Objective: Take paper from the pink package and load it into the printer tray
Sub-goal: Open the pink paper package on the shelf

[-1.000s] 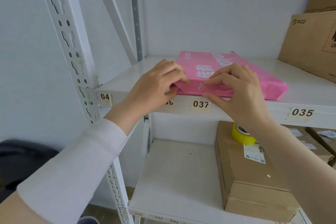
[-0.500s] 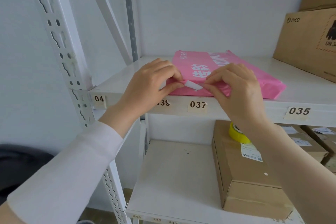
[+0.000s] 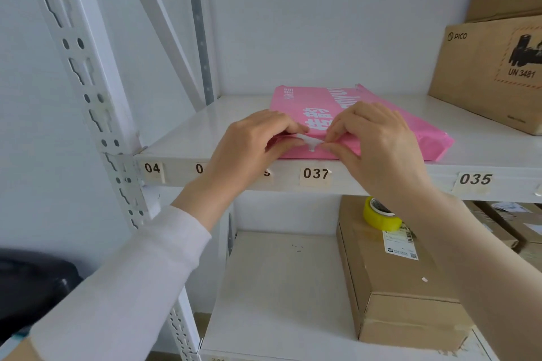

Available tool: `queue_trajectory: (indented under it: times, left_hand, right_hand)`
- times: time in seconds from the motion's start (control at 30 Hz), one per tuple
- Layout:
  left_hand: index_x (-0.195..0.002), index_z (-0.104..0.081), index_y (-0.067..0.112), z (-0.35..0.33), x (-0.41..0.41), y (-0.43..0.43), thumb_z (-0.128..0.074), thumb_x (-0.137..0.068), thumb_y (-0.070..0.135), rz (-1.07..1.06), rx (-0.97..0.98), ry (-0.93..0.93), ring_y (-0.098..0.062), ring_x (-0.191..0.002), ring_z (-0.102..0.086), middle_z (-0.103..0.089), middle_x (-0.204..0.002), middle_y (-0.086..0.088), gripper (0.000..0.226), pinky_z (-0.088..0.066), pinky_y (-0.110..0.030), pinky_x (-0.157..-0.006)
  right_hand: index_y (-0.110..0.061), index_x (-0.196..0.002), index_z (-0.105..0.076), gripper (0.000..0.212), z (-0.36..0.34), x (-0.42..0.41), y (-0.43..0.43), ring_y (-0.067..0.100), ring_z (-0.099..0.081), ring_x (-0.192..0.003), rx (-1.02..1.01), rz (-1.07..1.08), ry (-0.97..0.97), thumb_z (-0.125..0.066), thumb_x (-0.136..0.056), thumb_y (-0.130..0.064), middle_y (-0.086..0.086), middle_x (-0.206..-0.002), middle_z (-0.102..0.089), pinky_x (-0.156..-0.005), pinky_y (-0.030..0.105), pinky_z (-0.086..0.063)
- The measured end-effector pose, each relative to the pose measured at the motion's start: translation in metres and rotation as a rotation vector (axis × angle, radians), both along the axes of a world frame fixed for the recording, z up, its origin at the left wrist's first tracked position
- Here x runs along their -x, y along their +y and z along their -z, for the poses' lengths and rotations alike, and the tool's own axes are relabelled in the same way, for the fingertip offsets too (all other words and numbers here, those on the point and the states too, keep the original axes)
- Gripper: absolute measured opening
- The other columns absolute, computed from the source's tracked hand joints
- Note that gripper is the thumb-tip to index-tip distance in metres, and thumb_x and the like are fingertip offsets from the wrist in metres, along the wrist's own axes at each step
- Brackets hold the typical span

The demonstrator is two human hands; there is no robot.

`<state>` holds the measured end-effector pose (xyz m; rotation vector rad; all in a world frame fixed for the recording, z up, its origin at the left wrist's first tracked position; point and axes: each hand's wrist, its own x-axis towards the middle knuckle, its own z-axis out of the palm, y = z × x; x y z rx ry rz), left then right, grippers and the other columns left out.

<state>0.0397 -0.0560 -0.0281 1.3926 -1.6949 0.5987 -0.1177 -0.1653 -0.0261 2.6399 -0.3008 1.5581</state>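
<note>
Pink package point(image 3: 378, 129) lies flat on the shelf point(image 3: 187, 141) above label 037 point(image 3: 315, 173); left hand point(image 3: 249, 146) and right hand point(image 3: 378, 141) each pinch its near edge.

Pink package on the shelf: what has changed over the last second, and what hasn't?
Both hands, left hand and right hand, have pried open the near edge of the pink package, exposing a white strip now stretched between their fingertips. The package hasn't shifted on the shelf; the boxes and the yellow tape roll are unchanged.
</note>
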Motion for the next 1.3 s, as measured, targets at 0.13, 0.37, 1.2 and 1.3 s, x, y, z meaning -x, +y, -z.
queue_trajectory:
  times: [0.13, 0.37, 1.2, 1.3]
  left_hand:
    - [-0.083, -0.056, 0.025, -0.001, 0.002, -0.001, -0.057, -0.081, 0.034, -0.030, 0.032, 0.074, -0.007, -0.070, -0.054, -0.062, -0.073, 0.007, 0.009, -0.043, -0.021, -0.062]
    - [-0.084, -0.056, 0.026, 0.001, 0.002, -0.002, -0.052, -0.082, 0.039, -0.071, 0.010, 0.075, -0.009, -0.072, -0.052, -0.060, -0.075, 0.007, 0.015, -0.042, -0.023, -0.063]
    - [-0.080, -0.062, 0.021, -0.003, 0.055, -0.021, -0.063, -0.079, 0.032, -0.289, 0.000, 0.042, -0.007, -0.087, -0.064, -0.069, -0.089, 0.013, 0.011, -0.054, -0.037, -0.071]
    - [-0.082, -0.062, 0.018, 0.000, 0.064, -0.023, -0.062, -0.080, 0.025, -0.345, 0.011, -0.065, -0.013, -0.087, -0.062, -0.067, -0.091, 0.005, 0.007, -0.051, -0.035, -0.063]
  right_hand:
    - [-0.012, -0.076, -0.065, 0.022, -0.005, 0.004, -0.001, 0.027, -0.058, -0.073, -0.030, -0.047, 0.021, -0.064, -0.076, -0.034, 0.004, -0.078, -0.065, -0.063, 0.040, -0.047]
    - [-0.009, -0.072, -0.069, 0.016, 0.009, 0.033, -0.023, 0.029, -0.061, -0.079, 0.054, 0.057, -0.050, -0.070, -0.077, -0.024, 0.007, -0.084, -0.068, -0.068, 0.037, -0.043]
    - [-0.004, -0.075, -0.068, 0.018, 0.007, 0.079, -0.071, 0.023, -0.066, -0.081, -0.006, -0.200, 0.050, -0.065, -0.079, -0.022, 0.008, -0.094, -0.069, -0.061, 0.040, -0.054]
    - [-0.002, -0.073, -0.067, 0.018, 0.002, 0.076, -0.074, 0.025, -0.067, -0.077, -0.032, -0.231, 0.058, -0.063, -0.080, -0.018, 0.010, -0.085, -0.070, -0.062, 0.041, -0.054]
